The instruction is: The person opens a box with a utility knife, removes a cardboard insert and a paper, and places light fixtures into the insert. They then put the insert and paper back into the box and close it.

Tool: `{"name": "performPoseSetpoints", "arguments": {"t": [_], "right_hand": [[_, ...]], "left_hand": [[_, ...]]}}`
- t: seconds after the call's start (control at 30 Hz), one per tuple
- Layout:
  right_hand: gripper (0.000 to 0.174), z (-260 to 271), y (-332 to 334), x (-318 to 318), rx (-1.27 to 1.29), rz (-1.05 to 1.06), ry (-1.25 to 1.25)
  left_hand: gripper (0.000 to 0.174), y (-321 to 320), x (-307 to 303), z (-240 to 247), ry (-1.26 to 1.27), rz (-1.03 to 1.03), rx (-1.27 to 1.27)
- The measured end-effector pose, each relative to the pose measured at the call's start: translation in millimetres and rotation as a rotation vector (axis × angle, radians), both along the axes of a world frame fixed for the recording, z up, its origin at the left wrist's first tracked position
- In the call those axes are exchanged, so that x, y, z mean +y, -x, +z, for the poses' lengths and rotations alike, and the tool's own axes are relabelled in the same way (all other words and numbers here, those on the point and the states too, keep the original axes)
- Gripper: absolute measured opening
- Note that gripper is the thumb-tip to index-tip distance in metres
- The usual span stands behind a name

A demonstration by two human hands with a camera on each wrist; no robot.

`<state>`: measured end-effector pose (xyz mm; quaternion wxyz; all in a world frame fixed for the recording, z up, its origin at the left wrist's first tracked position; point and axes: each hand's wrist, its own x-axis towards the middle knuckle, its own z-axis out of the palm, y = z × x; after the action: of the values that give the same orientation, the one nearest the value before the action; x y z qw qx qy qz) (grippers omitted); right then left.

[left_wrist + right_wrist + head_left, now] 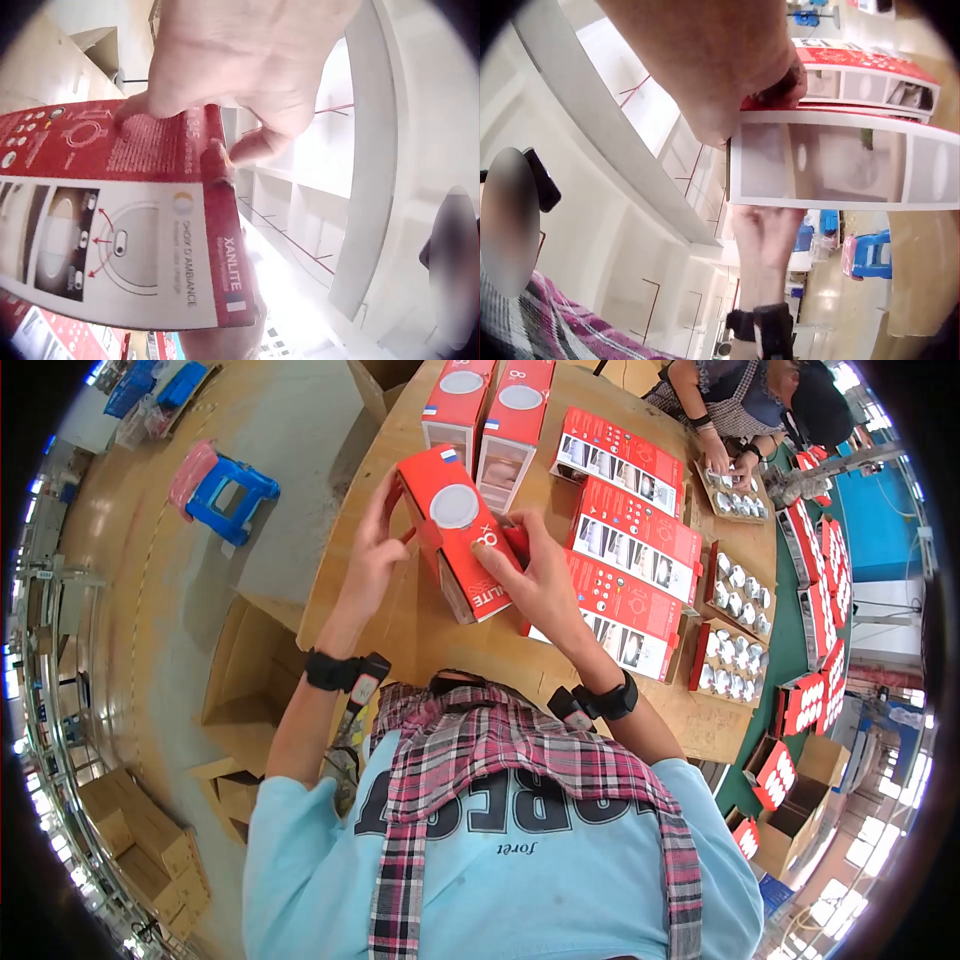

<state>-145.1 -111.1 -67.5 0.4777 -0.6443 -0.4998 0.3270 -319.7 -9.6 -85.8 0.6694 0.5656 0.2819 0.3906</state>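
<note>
A red and white XANLITE light box, tilted, is held above the table in front of me. My right hand grips its right side, thumb on the red printed top and fingers around the far edge. On the left side, my left hand rests its fingers along the box, thumb extended toward it. In the left wrist view, left fingertips touch the printed red and white side panel. The right wrist view shows the box's clear-window side, with the left hand partly hidden behind it.
Two similar boxes stand just beyond. Several printed boxes lie to the right, beside cardboard trays of silver lights. Another person works at the far right corner. A blue and pink stool and open cartons are left.
</note>
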Motion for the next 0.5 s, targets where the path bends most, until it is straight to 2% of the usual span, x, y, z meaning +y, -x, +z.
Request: {"name": "performPoseSetpoints", "arguments": {"t": [0.1, 0.23, 0.33, 0.43, 0.5], "right_hand": [[0.046, 1.6, 3.9, -2.1, -0.044, -0.003, -0.015], [0.046, -1.3, 5.3, -0.8, -0.023, -0.011, 0.001], [0.045, -3.3, -3.4, -1.2, 0.071, -0.011, -0.005], [0.043, 0.3, -11.3, -1.1, 0.123, 0.052, 0.017], [0.042, 6.8, -13.3, -1.3, 0.121, 0.102, 0.044]], "left_hand": [[0.081, -8.2, -8.4, 32.8, 0.272, 0.039, -0.081], [0.09, -21.6, -10.8, 14.0, -0.184, 0.177, 0.337], [0.092, -8.7, -7.6, 20.8, 0.008, 0.033, 0.128], [0.092, 9.1, -1.3, 8.4, -0.161, -0.014, 0.239], [0.09, 19.8, 5.4, 18.4, -0.275, -0.022, 0.361]]}}
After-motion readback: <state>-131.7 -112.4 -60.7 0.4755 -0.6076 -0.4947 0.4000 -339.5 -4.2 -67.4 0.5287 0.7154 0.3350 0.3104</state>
